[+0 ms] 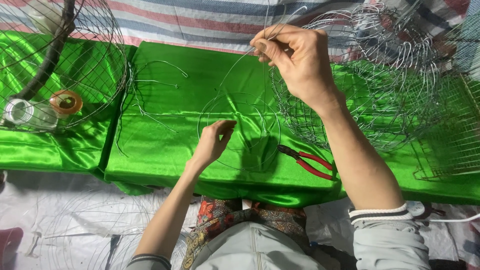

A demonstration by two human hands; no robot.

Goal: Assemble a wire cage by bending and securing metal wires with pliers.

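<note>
My right hand [295,62] is raised over the green satin cloth [165,150], its fingers pinched on a thin silver wire [235,67] that curves down toward me. My left hand [214,141] rests lower, fingers closed on the rim of a wire ring frame [270,122] lying flat on the cloth. Red-handled pliers [307,161] lie on the cloth just right of the ring, between my two arms.
A pile of finished wire baskets [380,80] stands at the right. A large wire cage [90,65] with a dark hose, a clear jar [17,111] and an orange lid sits at the left. Loose cut wires [145,107] lie on the cloth.
</note>
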